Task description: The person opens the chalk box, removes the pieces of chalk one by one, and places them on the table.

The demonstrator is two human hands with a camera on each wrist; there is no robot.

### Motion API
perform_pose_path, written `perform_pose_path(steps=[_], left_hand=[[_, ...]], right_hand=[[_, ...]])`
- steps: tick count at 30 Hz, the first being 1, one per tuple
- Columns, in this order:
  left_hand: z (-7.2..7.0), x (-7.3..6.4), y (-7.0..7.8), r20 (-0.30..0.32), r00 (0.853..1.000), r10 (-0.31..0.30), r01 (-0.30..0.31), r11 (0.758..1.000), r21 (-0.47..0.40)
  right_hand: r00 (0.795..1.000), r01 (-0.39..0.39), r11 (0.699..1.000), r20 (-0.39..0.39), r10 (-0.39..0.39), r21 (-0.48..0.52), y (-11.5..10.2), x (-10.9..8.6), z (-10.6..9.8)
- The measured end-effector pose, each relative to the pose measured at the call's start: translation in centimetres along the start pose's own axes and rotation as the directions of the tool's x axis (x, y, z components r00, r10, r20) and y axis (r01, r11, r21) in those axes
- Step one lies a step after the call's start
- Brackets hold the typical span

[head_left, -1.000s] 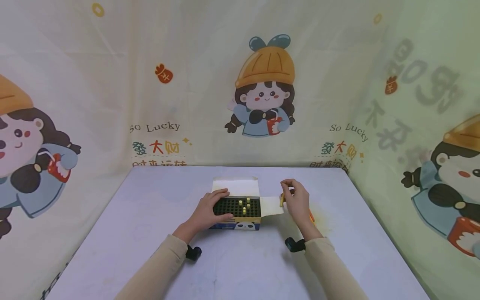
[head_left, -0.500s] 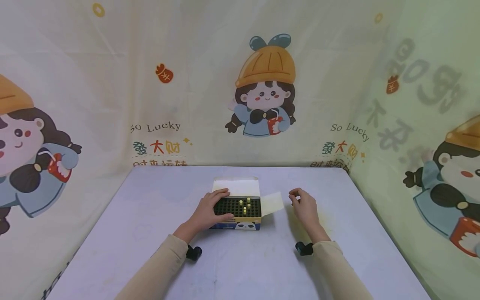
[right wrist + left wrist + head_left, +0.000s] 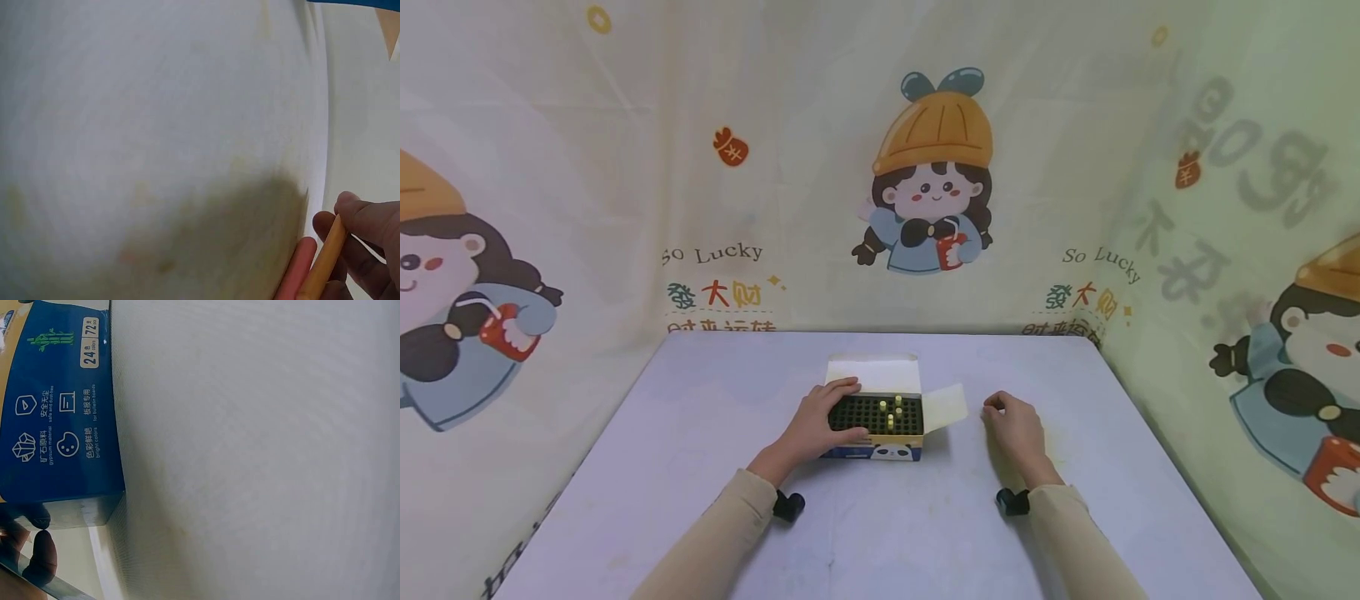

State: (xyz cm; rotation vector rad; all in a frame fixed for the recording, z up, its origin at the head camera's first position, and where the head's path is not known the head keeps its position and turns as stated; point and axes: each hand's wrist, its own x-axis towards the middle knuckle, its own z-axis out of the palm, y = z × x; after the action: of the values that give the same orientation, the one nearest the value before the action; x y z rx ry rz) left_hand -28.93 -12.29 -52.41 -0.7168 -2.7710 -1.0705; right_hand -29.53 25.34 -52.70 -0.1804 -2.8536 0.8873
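An open chalk box (image 3: 895, 452), blue and yellow with a panda face, stands on the table in the head view. Its black holed insert (image 3: 853, 414) has several pale yellow chalk sticks (image 3: 891, 422) upright toward the right end. Around the box's left end lies my left hand (image 3: 808, 425), thumb along the near side and fingers across to the far side. My right hand (image 3: 1018, 429) is to the right of the box, apart from it. In the right wrist view its thumb and fingertips pinch an orange chalk stick (image 3: 326, 262); a pinkish-red chalk stick (image 3: 297, 269) lies alongside.
The box's white lid (image 3: 872, 373) stands open at the back. A pale side flap (image 3: 946, 407) sticks out from the right end toward my right hand. The white table (image 3: 700, 500) reaches to a printed cloth backdrop (image 3: 820, 208) behind and at both sides.
My right hand has moved right and slightly nearer, away from the side flap, which now tilts up more. The left hand has stayed on the box.
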Motion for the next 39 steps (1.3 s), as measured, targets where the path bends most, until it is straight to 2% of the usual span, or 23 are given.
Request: perform_pose_path(steps=[7,11,28,34,39], left_hand=[[0.1,0.0,0.0,0.006,1.0,-0.005,0.005,1.0,0.007],[0.1,0.0,0.0,0.001,1.0,-0.005,0.005,1.0,0.008],[-0.2,-0.1,-0.1,0.019,1.0,-0.019,0.019,1.0,0.003],[-0.2,0.0,0.0,0.012,1.0,-0.013,0.013,1.0,-0.004],[-0.3,-0.1,0.3,0.012,1.0,-0.01,0.01,1.0,0.009]], right_hand=[[0.996,-0.077,0.996,0.038,0.078,-0.039,0.3,0.2,0.0],[0.993,-0.096,0.995,0.062,0.098,-0.036,0.4,0.2,-0.3],[0.992,-0.094,0.995,0.084,0.096,-0.032,0.3,0.2,-0.6],[0.994,-0.082,0.996,0.063,0.084,-0.032,-0.8,0.2,-0.8],[0.999,-0.036,0.999,-0.005,0.035,-0.016,-3.1,0.4,-1.4]])
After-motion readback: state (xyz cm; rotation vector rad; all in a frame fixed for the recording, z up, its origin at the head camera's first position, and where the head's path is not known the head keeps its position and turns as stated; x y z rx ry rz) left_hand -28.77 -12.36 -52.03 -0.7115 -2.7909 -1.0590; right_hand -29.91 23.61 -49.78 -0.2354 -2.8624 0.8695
